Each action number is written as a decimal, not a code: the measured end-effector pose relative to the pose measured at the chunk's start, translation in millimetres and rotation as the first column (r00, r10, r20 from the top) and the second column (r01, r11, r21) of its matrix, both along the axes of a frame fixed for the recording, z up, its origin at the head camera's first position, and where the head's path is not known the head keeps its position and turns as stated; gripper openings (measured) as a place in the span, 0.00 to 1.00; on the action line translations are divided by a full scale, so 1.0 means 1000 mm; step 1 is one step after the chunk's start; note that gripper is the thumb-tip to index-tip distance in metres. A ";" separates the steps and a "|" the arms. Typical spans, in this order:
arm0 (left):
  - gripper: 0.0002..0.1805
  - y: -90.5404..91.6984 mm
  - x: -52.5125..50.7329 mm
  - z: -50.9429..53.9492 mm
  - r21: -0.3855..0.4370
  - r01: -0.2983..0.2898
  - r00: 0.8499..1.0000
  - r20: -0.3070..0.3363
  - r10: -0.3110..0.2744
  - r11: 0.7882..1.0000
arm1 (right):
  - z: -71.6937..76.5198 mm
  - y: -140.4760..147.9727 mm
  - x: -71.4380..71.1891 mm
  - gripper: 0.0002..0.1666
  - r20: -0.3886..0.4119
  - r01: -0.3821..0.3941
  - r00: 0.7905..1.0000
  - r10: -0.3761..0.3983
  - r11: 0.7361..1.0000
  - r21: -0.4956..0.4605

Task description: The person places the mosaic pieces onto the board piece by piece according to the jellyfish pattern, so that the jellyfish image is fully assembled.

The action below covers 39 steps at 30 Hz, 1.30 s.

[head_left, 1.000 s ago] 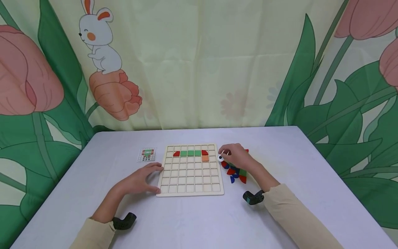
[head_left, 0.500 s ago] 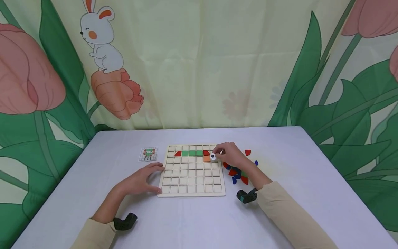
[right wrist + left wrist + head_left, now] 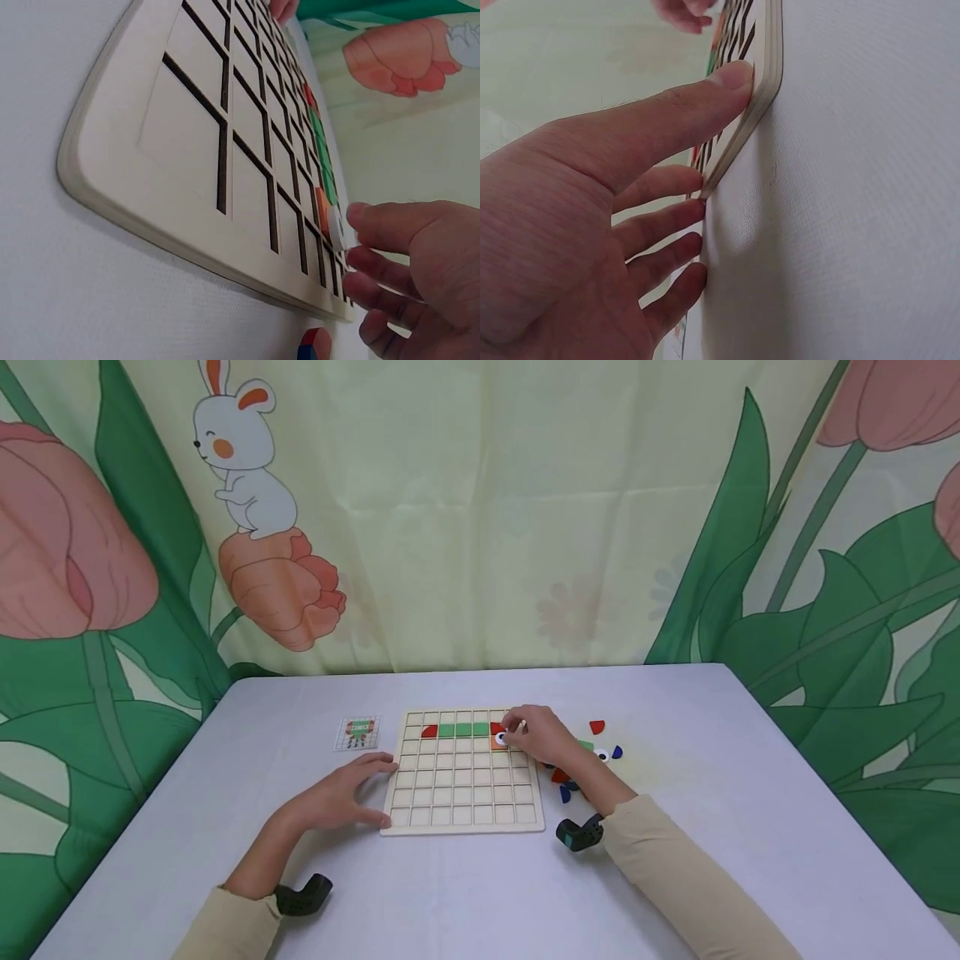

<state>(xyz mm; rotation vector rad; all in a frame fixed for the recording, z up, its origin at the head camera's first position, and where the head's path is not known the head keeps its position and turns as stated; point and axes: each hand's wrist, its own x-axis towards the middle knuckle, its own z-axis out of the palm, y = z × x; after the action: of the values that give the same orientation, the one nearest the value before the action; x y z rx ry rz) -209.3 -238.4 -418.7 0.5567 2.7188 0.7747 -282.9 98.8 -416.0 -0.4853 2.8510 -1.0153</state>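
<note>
Our nearer right hand (image 3: 542, 737) pinches eye disc (image 3: 500, 739) at its nine o'clock, by orange square (image 3: 322, 210); left hand (image 3: 336, 792) spread, touching board (image 3: 465, 831).

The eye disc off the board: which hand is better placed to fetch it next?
Probably the right hand, though busy at the other eye disc: its wrist is right beside the loose eye disc. The left hand touches the opposite edge of the wooden grid board.
</note>
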 end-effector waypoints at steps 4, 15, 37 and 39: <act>0.45 0.001 0.000 0.001 0.006 0.001 1.000 -0.001 -0.001 1.000 | -0.001 -0.002 0.001 0.09 0.004 -0.012 1.000 0.012 1.000 0.007; 0.45 0.004 0.000 0.001 0.009 -0.004 1.000 0.001 0.004 1.000 | -0.001 -0.011 0.002 0.02 -0.075 -0.059 0.995 0.061 0.998 0.030; 0.46 0.001 0.001 0.002 -0.010 -0.013 1.000 -0.005 0.013 1.000 | 0.015 -0.016 0.009 0.09 -0.092 -0.049 0.994 0.051 0.999 0.020; 0.45 0.001 0.001 0.002 -0.007 -0.006 1.000 -0.008 0.006 1.000 | 0.019 -0.009 0.010 0.10 -0.080 -0.020 0.997 0.021 1.000 0.014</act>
<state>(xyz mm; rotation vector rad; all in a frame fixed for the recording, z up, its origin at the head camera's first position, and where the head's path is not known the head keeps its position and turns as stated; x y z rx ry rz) -208.3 -237.5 -417.1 0.5521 2.7307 0.7659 -273.3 89.4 -397.3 -0.5661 2.9142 -0.9953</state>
